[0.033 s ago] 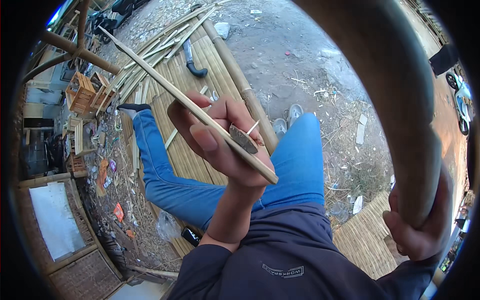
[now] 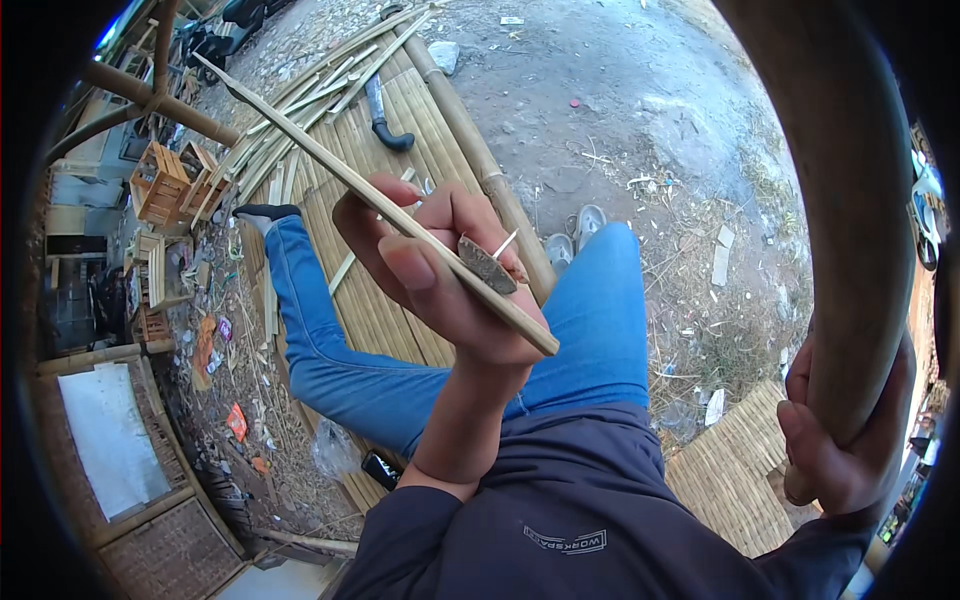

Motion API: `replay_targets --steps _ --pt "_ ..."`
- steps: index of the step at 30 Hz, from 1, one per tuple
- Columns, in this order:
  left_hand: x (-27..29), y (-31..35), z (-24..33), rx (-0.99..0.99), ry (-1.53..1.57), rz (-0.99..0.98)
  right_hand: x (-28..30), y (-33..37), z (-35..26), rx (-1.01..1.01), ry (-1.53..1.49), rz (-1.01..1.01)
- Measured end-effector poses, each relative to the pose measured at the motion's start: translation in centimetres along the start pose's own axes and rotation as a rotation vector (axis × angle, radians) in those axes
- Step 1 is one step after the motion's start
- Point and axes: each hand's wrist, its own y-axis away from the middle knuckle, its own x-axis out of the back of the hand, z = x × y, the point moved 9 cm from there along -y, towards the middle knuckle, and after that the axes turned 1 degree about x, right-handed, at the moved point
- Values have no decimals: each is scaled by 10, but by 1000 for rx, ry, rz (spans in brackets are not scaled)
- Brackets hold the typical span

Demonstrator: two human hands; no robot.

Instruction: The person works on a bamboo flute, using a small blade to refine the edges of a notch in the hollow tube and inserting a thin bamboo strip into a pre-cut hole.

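Note:
My left hand (image 2: 440,270) is closed around a long, thin bamboo strip (image 2: 310,150), which slants from the upper left down to the wrist. Beside the strip, against the fingers, sits a small dark flat piece (image 2: 487,266) with a pale pointed sliver (image 2: 507,243) next to it; what the dark piece is I cannot make out. On the right, my right hand (image 2: 845,440) grips the lower end of a thick, curved brown wooden pole (image 2: 845,200). The pole looms close and runs out of view at the top.
I sit on a bamboo-slat platform (image 2: 415,110). Cut bamboo strips (image 2: 300,115) and a sickle-like tool with a dark curved handle (image 2: 388,137) lie on it. Wooden crates (image 2: 160,185) stand left. A phone (image 2: 381,470) and plastic bag (image 2: 335,450) lie beside my leg.
The thick pole in my right hand has swung to the right and stands more upright, uncovering more ground. My left hand and the bamboo strip have hardly moved.

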Motion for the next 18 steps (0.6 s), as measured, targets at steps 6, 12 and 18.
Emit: replay_targets --steps 6,12,18 --pt "2 -1 2 16 17 -1 -4 -2 -6 -53 11 -95" --pt "2 1 -3 56 70 -5 -4 3 -12 93 165 -159" --pt "1 -1 -4 63 73 41 -18 -4 -21 160 332 -359"
